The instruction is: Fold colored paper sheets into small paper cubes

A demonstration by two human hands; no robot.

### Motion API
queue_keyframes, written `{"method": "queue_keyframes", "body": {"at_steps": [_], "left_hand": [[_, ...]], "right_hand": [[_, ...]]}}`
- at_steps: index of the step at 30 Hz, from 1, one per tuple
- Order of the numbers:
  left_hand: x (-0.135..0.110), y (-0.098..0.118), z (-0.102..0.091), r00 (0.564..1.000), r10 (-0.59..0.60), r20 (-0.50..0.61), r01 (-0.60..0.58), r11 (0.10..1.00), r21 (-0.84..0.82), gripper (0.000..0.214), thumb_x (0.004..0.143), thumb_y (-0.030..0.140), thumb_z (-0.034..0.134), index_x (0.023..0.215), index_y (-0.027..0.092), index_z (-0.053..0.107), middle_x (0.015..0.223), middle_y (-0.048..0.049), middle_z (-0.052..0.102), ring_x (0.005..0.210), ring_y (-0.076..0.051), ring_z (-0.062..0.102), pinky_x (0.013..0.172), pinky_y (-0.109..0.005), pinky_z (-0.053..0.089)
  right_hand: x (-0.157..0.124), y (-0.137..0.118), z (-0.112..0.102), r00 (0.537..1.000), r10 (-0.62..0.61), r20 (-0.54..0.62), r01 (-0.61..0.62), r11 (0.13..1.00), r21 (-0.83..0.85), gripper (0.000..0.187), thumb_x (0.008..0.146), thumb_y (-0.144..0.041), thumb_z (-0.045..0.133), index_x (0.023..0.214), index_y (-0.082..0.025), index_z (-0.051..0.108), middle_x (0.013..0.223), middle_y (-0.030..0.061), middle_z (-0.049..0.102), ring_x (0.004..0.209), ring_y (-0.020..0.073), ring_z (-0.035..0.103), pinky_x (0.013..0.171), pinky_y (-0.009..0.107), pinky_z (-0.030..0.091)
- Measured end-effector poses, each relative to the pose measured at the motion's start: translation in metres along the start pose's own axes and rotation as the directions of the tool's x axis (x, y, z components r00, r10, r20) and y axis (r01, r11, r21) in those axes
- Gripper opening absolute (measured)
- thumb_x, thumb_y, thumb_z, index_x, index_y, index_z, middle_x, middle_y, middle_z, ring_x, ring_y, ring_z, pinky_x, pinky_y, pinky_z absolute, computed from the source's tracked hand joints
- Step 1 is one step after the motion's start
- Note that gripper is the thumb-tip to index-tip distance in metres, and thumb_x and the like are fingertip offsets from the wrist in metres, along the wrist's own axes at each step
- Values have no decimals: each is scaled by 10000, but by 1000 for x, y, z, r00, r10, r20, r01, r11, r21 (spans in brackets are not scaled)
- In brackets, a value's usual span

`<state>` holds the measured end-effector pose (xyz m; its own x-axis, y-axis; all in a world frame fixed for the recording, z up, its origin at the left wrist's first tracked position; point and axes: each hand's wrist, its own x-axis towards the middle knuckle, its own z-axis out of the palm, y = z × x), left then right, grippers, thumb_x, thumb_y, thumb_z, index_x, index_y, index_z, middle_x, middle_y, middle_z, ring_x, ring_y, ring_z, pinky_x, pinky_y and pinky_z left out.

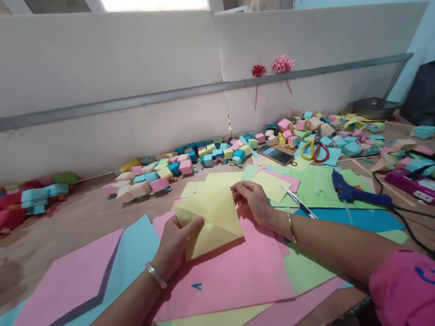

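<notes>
A yellow square of paper [215,212] with crease lines is held up over a pink sheet [230,281]. My left hand [179,239] grips its left side, thumb across the front and fingers hidden behind. At the upper right edge, my right hand [253,200] is closed, with its fingertips pinching the paper there. Beneath lie more pink, green and yellow sheets. A small dark blue paper scrap [197,287] rests on the pink sheet below my hands. Right of my right hand lies a utility knife [299,202].
Folded paper blocks [187,166] line the back. Red-and-yellow scissors [315,151] and a phone [277,154] lie behind the sheets. At right are a blue glue gun [360,189], cables and a purple power strip [416,183]. A folded pink sheet [67,282] lies at left.
</notes>
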<state>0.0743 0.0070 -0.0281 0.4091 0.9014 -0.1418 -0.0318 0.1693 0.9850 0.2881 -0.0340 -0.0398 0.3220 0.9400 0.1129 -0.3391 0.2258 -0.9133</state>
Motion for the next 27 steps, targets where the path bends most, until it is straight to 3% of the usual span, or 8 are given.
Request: {"method": "queue_keyframes", "body": {"at_steps": [11,18,22,27], "left_hand": [[-2,-4,5,996,44,75,-46,999,27,492,595,326,865,1016,161,672,956,-88,751,796,-255,715,665,-328,584],[-7,-2,10,997,50,62,-51,999,18,535,558,324,884,1017,143,677,872,-76,748,765,-242,708,652,-314,579],[-7,-2,8,997,71,18,-71,997,25,428,513,321,899,839,131,698,699,-22,711,598,-159,649,551,-241,535],[-9,0,7,997,75,-22,-75,997,29,435,499,341,897,818,129,690,671,-16,698,548,-143,617,500,-235,510]], "right_hand": [[-6,4,-1,996,-89,-29,82,979,-189,273,738,-381,641,582,-183,536,515,-35,501,470,91,439,460,236,340],[-7,7,3,984,-137,-118,116,979,-169,286,747,-411,606,591,-202,490,509,-55,458,472,84,408,464,229,324],[3,0,-4,966,-162,-201,127,976,-179,245,746,-384,589,609,-205,493,514,-49,474,478,86,407,470,229,319],[11,-2,-12,958,-178,-226,125,966,-227,381,769,-455,598,531,-221,415,425,-75,327,417,79,281,426,247,218]]}}
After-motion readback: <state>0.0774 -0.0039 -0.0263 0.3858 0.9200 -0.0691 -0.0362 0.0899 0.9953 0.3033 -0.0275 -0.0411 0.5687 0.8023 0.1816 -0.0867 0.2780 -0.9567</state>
